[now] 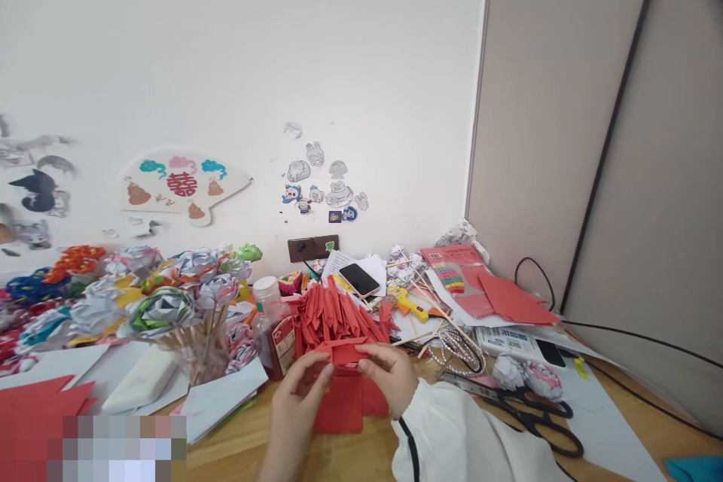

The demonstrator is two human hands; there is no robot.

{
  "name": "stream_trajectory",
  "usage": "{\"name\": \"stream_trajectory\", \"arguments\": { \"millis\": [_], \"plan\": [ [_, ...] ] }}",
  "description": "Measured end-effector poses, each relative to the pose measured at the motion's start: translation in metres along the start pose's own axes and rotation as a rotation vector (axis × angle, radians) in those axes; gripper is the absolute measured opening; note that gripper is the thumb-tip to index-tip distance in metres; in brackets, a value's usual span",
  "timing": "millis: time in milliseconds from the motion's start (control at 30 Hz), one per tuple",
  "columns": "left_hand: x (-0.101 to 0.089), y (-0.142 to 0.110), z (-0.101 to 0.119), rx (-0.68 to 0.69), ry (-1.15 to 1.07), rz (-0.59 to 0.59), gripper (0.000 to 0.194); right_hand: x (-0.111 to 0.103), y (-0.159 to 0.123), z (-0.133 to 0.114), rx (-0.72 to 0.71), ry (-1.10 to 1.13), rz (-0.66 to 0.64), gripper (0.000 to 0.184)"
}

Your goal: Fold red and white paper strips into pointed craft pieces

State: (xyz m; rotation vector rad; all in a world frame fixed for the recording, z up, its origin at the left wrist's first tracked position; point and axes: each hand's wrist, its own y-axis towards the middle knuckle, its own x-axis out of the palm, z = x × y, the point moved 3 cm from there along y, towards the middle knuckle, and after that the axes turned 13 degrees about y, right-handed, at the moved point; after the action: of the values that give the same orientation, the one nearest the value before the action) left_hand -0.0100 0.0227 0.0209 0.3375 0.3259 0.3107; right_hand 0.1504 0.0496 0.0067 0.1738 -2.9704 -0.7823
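Note:
My left hand (pixel 302 388) and my right hand (pixel 394 374) pinch the two ends of a small folded piece of red paper (pixel 344 352), held up just above the table. Below it, flat red paper sheets (pixel 339 405) lie on the wood. Just behind my hands rises a heap of narrow folded red paper strips (pixel 330 312). A red and white box (pixel 283 343) and a clear bottle with a white cap (pixel 266 297) stand to the left of the heap.
Crumpled paper flowers (pixel 163 309) crowd the left side, near a cup of wooden sticks (pixel 200 350). Behind the heap rests a phone (pixel 360 279), with a yellow glue gun (pixel 407 304) beside it. Black-handled scissors (pixel 536 418) lie right of my sleeve. Black cables (pixel 638 331) cross the right side.

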Motion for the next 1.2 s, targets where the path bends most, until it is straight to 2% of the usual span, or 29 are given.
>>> {"name": "stream_trajectory", "arguments": {
  "millis": [167,267,467,700,867,1033,1200],
  "plan": [
    [0.001,0.002,-0.002,0.054,0.020,0.030,0.021,0.005,-0.002,0.012,0.079,0.215,-0.042,0.033],
    [0.002,0.002,-0.004,0.058,0.046,0.023,0.020,0.009,-0.002,0.014,0.079,0.287,-0.087,0.037],
    [0.002,0.006,-0.005,0.012,-0.120,-0.013,0.034,0.010,-0.002,0.013,0.109,0.307,-0.099,0.036],
    [0.000,0.008,-0.006,0.007,0.018,-0.128,0.025,0.010,-0.001,0.017,0.211,0.422,-0.113,0.039],
    [0.000,0.008,-0.004,-0.011,0.014,-0.134,0.022,0.009,-0.001,0.017,0.205,0.417,-0.129,0.042],
    [0.000,0.007,-0.001,0.027,0.054,-0.103,0.015,0.009,-0.002,0.015,0.173,0.379,-0.140,0.042],
    [-0.001,0.005,0.004,-0.005,-0.046,-0.069,0.028,0.008,-0.001,0.014,0.155,0.377,-0.118,0.040]
  ]
}}
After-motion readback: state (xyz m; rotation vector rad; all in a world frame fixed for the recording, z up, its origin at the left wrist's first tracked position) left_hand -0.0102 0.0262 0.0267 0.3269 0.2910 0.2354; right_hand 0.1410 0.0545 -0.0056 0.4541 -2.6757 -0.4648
